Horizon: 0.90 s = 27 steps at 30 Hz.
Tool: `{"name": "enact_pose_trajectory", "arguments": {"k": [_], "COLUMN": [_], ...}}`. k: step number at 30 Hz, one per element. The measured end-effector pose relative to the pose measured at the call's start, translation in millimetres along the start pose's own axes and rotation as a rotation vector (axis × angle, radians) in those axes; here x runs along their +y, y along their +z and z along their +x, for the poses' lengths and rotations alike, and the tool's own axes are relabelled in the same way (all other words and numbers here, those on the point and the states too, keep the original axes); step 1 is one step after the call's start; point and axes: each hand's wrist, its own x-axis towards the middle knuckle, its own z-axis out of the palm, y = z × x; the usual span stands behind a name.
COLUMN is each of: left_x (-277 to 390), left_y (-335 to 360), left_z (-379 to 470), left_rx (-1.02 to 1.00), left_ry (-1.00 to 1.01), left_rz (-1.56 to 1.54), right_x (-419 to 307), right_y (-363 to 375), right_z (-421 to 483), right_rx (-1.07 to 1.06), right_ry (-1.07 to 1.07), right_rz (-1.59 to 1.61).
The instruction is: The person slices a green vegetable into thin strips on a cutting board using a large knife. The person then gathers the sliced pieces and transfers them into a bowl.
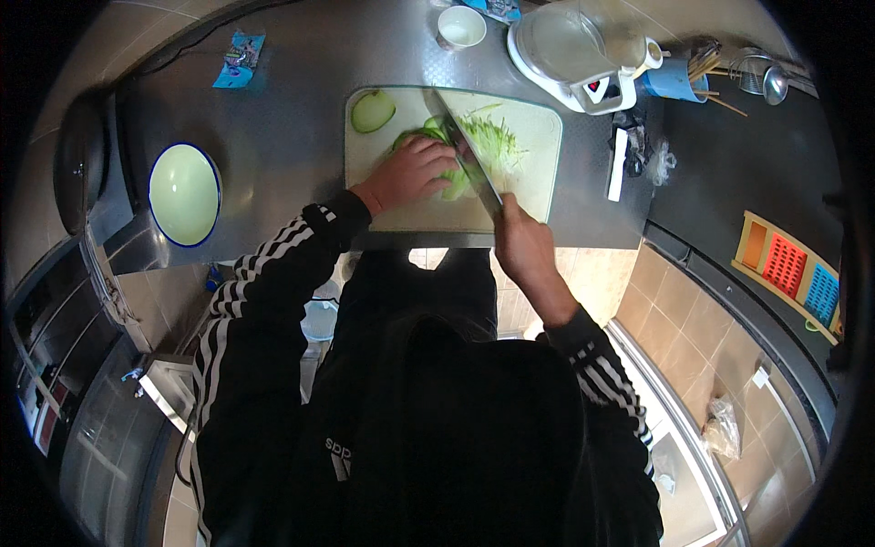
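My right hand (pixel 525 241) grips the handle of a large kitchen knife (pixel 472 158), its blade slanting up and left across a pale cutting board (pixel 540 143). Left of the blade, my left hand (pixel 414 172) rests with bent fingers on green vegetable slices (pixel 454 186), pressing them on the board. Right of the blade lies a heap of thin pale-green shreds (pixel 493 140). One oval piece of the green vegetable (pixel 373 111) lies at the board's upper left corner. The fingertips of my left hand are close to the blade; whether they touch it is unclear.
A pale enamel bowl (pixel 184 195) with a blue rim stands left on the metal counter (pixel 287 130). Behind the board are a white cup (pixel 461 29) and a glass jug (pixel 567 48) on a white base. A white-handled tool (pixel 617 165) lies right, beside crumpled plastic.
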Motion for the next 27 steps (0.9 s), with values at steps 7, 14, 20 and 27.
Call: {"name": "enact_pose_trajectory", "arguments": {"k": [7,14,20,27], "left_x": [5.8,0.0,0.9,-1.3], "left_y": [5.1,6.3,10.0,8.4], "left_z": [-5.3,-5.8,-8.2,-8.5], "left_rx": [0.003,0.02,0.015,0.018], "left_ry": [-0.018,-0.013,-0.041,-0.033], "left_rz": [-0.01,-0.027,-0.012,-0.06], "right_x": [-3.8,-2.9,-5.9,-3.0], "right_y": [9.7,-4.1,8.2,4.5], "right_z": [2.8,1.3,10.0,1.5], "right_rx": [0.065,-0.087,0.091,-0.035], "right_ry": [-0.055,0.063,-0.085,0.027], "right_rz": [0.02,-0.038,0.022,0.038]}}
